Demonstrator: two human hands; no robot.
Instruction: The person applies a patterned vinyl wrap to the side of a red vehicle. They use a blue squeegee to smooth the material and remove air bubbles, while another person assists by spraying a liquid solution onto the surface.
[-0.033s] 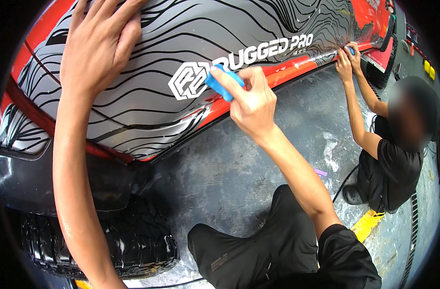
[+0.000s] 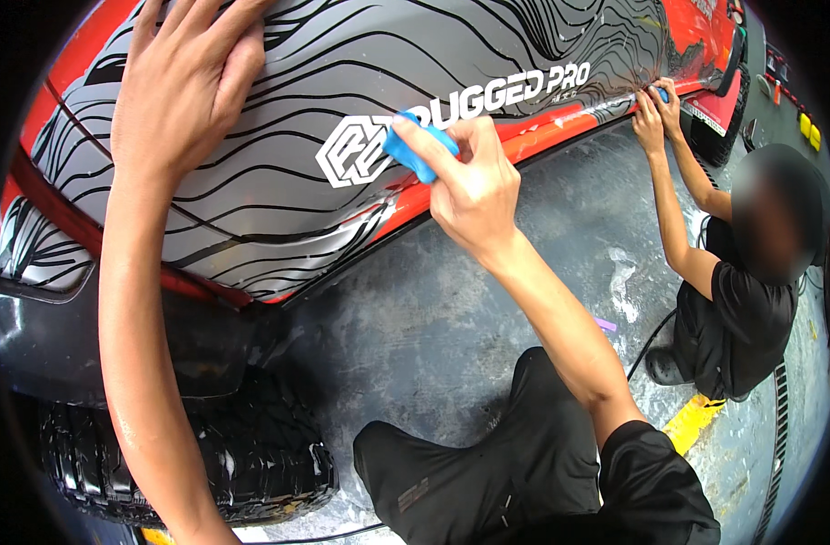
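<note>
My left hand (image 2: 181,100) lies flat with its fingers apart on the car's grey side panel (image 2: 279,195), which bears black wavy lines. Its fingertips run out of view at the top. Further right, the fingers of my right hand (image 2: 479,182) are closed on a soft-looking blue lump (image 2: 419,150), perhaps detailing clay. That lump rests against the panel over part of a white hexagonal emblem (image 2: 342,154), just above the red sill (image 2: 401,213). The far side of the lump, against the panel, is hidden.
At the right a co-worker (image 2: 751,300) crouches, both hands (image 2: 658,109) on the same panel, holding something small and blue. A black tyre (image 2: 197,454) stands at lower left. On the wet-looking grey floor (image 2: 388,345) lie a purple strip (image 2: 606,324) and a black cable (image 2: 651,343).
My right hand and the blue lump have shifted slightly up and to the left along the panel. My left hand stays nearly where it was.
</note>
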